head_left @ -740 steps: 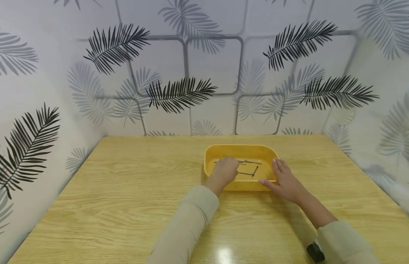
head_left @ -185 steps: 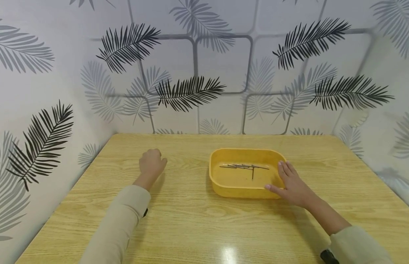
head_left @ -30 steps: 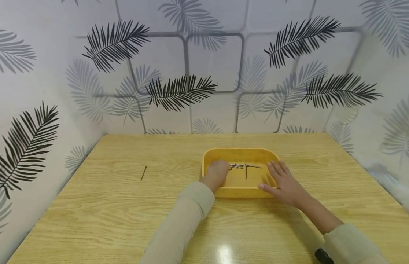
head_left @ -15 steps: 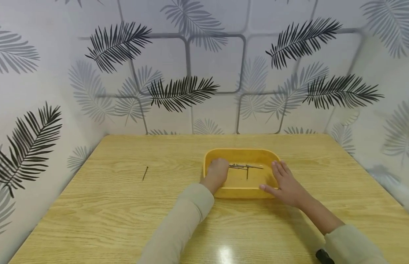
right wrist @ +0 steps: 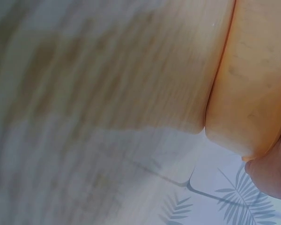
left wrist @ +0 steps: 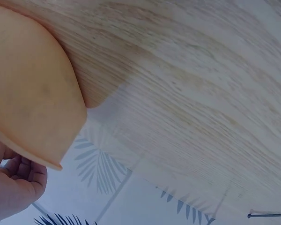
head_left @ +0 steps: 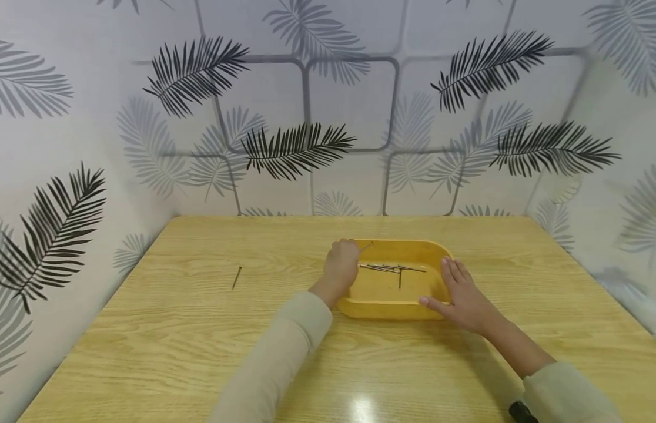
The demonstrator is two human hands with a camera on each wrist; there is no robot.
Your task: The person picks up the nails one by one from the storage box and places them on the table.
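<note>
In the head view my left hand (head_left: 342,264) is above the left end of a yellow plastic tray (head_left: 391,310), fingers curled. It pinches a thin nail (head_left: 366,247) whose far end sticks out to the right; the pinching fingertips are hidden. Several dark nails (head_left: 381,268) lie on the tray's floor. My right hand (head_left: 468,302) rests on the tray's right end, thumb at the near rim and fingers straight over the side. A single nail (head_left: 236,278) lies on the table to the left; the left wrist view also shows this nail (left wrist: 265,215).
The wooden table (head_left: 174,341) runs back to a wall (head_left: 349,117) with a leaf pattern. A small black object (head_left: 521,412) shows beside the right sleeve.
My left hand has risen out of the tray with a nail. Some seconds ago it was over the table's left side, where one nail now lies. My right hand has stayed at the tray.
</note>
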